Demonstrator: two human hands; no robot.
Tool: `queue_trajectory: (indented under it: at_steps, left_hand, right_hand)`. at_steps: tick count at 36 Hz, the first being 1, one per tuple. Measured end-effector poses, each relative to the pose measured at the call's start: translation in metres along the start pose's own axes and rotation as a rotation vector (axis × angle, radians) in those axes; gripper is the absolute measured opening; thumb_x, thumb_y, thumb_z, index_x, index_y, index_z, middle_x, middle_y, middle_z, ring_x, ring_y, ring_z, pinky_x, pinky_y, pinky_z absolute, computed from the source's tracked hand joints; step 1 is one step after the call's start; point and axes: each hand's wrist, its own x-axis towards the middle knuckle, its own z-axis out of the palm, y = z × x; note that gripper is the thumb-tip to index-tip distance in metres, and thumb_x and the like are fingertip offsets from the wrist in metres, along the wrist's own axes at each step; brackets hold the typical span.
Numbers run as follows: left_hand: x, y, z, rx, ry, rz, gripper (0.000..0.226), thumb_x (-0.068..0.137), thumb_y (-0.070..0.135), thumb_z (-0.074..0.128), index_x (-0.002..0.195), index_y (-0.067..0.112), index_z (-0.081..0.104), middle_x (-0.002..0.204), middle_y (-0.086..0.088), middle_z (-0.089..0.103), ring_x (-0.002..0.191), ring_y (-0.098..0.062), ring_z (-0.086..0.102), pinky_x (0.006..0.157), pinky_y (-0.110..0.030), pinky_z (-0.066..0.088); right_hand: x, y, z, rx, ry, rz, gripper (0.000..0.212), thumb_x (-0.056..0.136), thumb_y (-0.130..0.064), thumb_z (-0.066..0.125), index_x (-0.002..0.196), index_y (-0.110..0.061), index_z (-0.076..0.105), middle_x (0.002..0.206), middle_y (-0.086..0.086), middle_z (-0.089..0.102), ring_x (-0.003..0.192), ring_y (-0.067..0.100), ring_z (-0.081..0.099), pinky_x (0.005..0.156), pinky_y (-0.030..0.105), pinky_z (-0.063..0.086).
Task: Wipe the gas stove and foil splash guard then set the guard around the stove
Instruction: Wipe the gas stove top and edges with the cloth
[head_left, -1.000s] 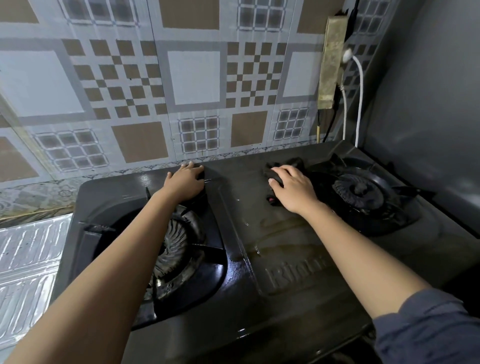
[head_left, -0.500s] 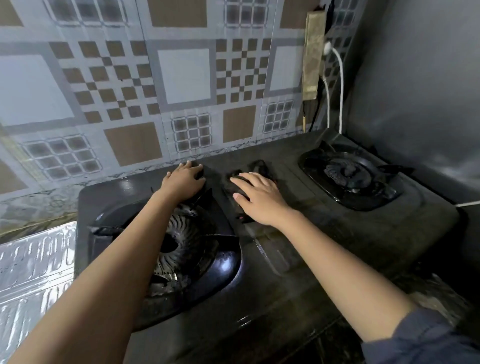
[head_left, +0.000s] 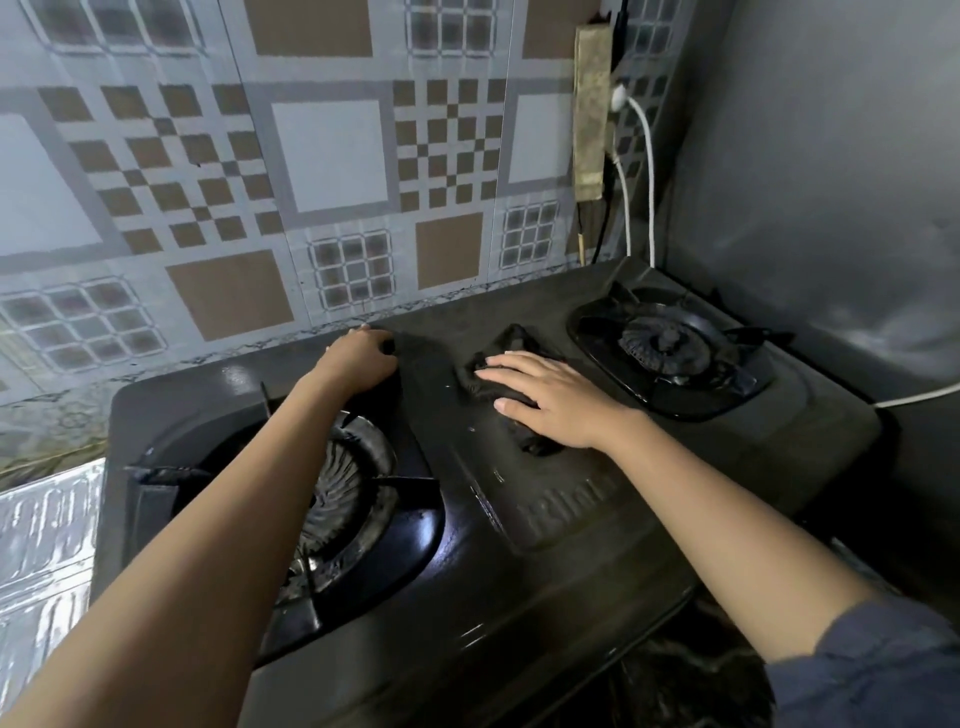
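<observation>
A black two-burner gas stove (head_left: 519, 587) fills the middle of the view, its top wet and shiny. My right hand (head_left: 550, 395) lies flat on a dark cloth (head_left: 498, 358), pressing it onto the raised centre panel between the burners. My left hand (head_left: 358, 356) rests on the stove's back edge behind the left burner (head_left: 337, 488), fingers curled over the rim. The right burner (head_left: 665, 345) sits uncovered near the grey wall. A silver foil splash guard (head_left: 41, 561) lies at the far left beside the stove.
A patterned tile wall (head_left: 332, 156) rises right behind the stove. A power strip (head_left: 592, 109) hangs on it with a white cable (head_left: 644, 171) running down past the stove's right corner. A grey wall (head_left: 831, 182) closes the right side.
My right hand slid the cloth left from beside the right burner toward my left hand, then came partway back over the centre panel. My left hand stayed on the back edge.
</observation>
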Motion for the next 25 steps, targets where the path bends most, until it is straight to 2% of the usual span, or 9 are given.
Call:
queue_trajectory:
  at_steps: [4,7,10,19,22,25]
  left_hand:
    - [0.003,0.011,-0.003,0.011,-0.021,-0.025,0.043,0.091,0.022,0.053,0.133,0.014,0.048,0.134,-0.016,0.051,0.117,-0.032,0.050,0.092,-0.034,0.040]
    - [0.005,0.023,-0.003,0.038,-0.038,-0.047,0.040,0.093,0.021,0.051,0.131,0.012,0.049,0.130,-0.016,0.054,0.107,-0.030,0.052,0.083,-0.033,0.038]
    - [0.007,0.037,0.000,0.077,-0.065,-0.044,0.040,0.093,0.022,0.050,0.131,0.011,0.049,0.130,-0.015,0.053,0.114,-0.030,0.051,0.083,-0.033,0.038]
    - [-0.002,0.083,0.020,0.132,-0.102,0.030,0.040,0.091,0.024,0.047,0.128,0.010,0.052,0.132,-0.014,0.052,0.118,-0.030,0.050,0.095,-0.036,0.042]
    - [-0.009,0.087,0.027,0.135,-0.115,0.042,0.044,0.094,0.026,0.044,0.134,0.008,0.045,0.142,-0.013,0.042,0.126,-0.031,0.045,0.103,-0.038,0.039]
    - [-0.021,0.087,0.032,0.161,-0.124,0.047,0.051,0.097,0.026,0.041,0.143,0.005,0.031,0.153,-0.013,0.025,0.139,-0.029,0.029,0.113,-0.037,0.026]
  right_hand:
    - [0.020,0.012,-0.004,-0.020,0.001,0.032,0.047,0.097,-0.043,0.036,0.143,-0.034,0.030,0.153,-0.010,0.025,0.142,0.011,0.016,0.113,0.033,0.016]
    - [0.035,0.020,-0.005,-0.018,0.002,0.071,0.048,0.097,-0.046,0.033,0.143,-0.035,0.028,0.153,-0.009,0.023,0.143,0.013,0.015,0.115,0.036,0.015]
    - [0.047,0.027,-0.006,-0.019,-0.001,0.130,0.049,0.097,-0.048,0.030,0.144,-0.033,0.027,0.154,-0.008,0.023,0.143,0.015,0.015,0.116,0.038,0.016]
    - [0.041,0.034,-0.006,-0.012,0.045,0.253,0.052,0.097,-0.048,0.028,0.145,-0.028,0.022,0.155,-0.003,0.019,0.143,0.021,0.014,0.115,0.037,0.014]
    - [0.032,0.032,-0.005,-0.012,0.052,0.261,0.053,0.098,-0.047,0.027,0.146,-0.027,0.021,0.156,-0.002,0.017,0.144,0.022,0.013,0.115,0.038,0.013]
    - [0.023,0.030,-0.003,-0.008,0.062,0.276,0.052,0.098,-0.045,0.027,0.146,-0.027,0.022,0.156,-0.002,0.017,0.143,0.022,0.012,0.115,0.038,0.013]
